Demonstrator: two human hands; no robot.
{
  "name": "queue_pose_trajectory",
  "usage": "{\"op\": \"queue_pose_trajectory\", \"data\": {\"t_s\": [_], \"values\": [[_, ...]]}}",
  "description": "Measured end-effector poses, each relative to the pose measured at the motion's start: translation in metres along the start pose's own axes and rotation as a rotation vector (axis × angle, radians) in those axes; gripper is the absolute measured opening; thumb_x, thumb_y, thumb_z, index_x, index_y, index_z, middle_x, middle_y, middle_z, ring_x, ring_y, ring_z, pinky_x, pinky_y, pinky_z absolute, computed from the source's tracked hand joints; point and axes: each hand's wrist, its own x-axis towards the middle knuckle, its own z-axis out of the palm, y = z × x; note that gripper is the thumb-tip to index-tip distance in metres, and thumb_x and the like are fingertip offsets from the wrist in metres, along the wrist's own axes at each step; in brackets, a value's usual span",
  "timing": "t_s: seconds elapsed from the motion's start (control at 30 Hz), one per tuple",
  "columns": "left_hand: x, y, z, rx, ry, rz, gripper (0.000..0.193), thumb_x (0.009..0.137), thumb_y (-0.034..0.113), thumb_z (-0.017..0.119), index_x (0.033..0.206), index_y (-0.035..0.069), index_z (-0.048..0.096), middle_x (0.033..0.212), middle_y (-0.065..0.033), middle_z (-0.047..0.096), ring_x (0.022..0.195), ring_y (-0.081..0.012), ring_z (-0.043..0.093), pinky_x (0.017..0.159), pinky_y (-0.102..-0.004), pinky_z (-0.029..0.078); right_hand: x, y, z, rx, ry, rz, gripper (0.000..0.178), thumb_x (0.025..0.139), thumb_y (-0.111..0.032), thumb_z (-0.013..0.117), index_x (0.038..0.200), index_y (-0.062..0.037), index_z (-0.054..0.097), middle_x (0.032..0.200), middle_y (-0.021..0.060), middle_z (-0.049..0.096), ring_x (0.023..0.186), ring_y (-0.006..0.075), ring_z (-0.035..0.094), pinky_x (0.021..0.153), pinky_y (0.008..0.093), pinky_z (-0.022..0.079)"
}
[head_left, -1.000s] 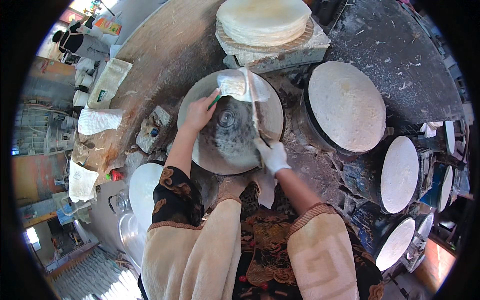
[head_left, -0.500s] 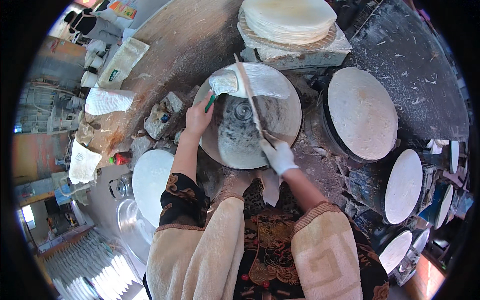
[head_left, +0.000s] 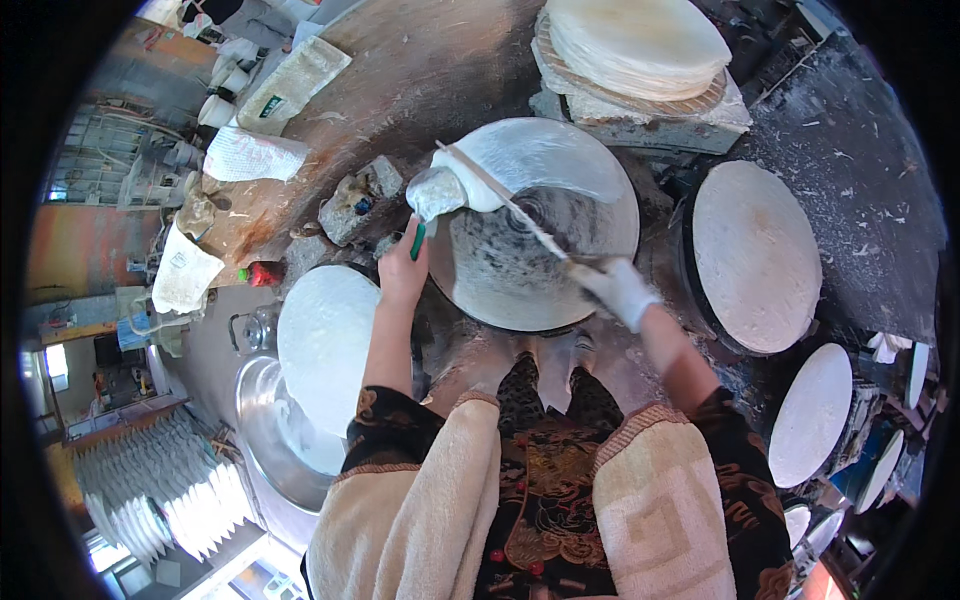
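Observation:
A round griddle (head_left: 490,295) stands in front of me, its far half covered by wet white batter (head_left: 560,160) and its near half dark and bare. My left hand (head_left: 402,262) is closed round the green handle of a scoop (head_left: 437,193), whose batter-coated head is over the griddle's left rim. My right hand (head_left: 622,290), in a white glove, grips a long thin wooden spreader (head_left: 510,205). The stick slants across the griddle to the far left, and its far part meets the batter beside the scoop's head. My right fingertips are partly hidden by the glove and blur.
A stack of pale flatbreads (head_left: 640,45) rests on a round rack at the back. More round griddles with white tops, including one at the right (head_left: 757,258), surround me. At the left are a white disc (head_left: 325,345), a metal basin (head_left: 265,455) and a red bottle (head_left: 263,273).
The batter now covers more of the griddle's far side, reaching further right. The spreader's far end has swung left, and my right hand has moved right. The view has shifted too.

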Motion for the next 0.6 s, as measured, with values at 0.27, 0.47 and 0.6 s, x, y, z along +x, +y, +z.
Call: {"op": "queue_pose_trajectory", "data": {"t_s": [0.27,0.47,0.6], "values": [[-0.05,0.037,-0.017,-0.099,0.05,-0.193,0.043,0.077,0.01,0.066,0.119,0.008,0.057,0.073,-0.0201,0.061,0.062,-0.035,0.061,0.055,-0.0401,0.048,0.04,-0.02,-0.079,-0.139,0.025,-0.198,0.039,0.083,-0.033,0.062,0.107,-0.0018,0.064,0.068,0.0056,0.061,0.056,0.0122,0.054,0.054,0.0267,0.044],[-0.094,0.047,-0.012,-0.087,0.125,-0.275,0.041,0.079,0.01,0.066,0.119,0.005,0.057,0.079,-0.0211,0.063,0.068,-0.0314,0.064,0.059,-0.0357,0.049,0.06,0.005,-0.078,-0.345,-0.225,-0.072,0.042,0.077,-0.037,0.068,0.099,-0.0014,0.067,0.071,0.0053,0.064,0.063,0.0127,0.056,0.061,0.0272,0.046],[-0.121,0.059,-0.024,-0.069,0.0,-0.45,0.041,0.08,0.01,0.066,0.119,0.003,0.056,0.083,-0.0205,0.064,0.07,-0.0276,0.066,0.061,-0.0316,0.049,0.098,-0.024,-0.123,-0.285,-0.18,-0.201,0.044,0.079,-0.038,0.066,0.106,-0.0028,0.065,0.075,0.0027,0.064,0.066,0.0095,0.054,0.062,0.0239,0.044]]}}
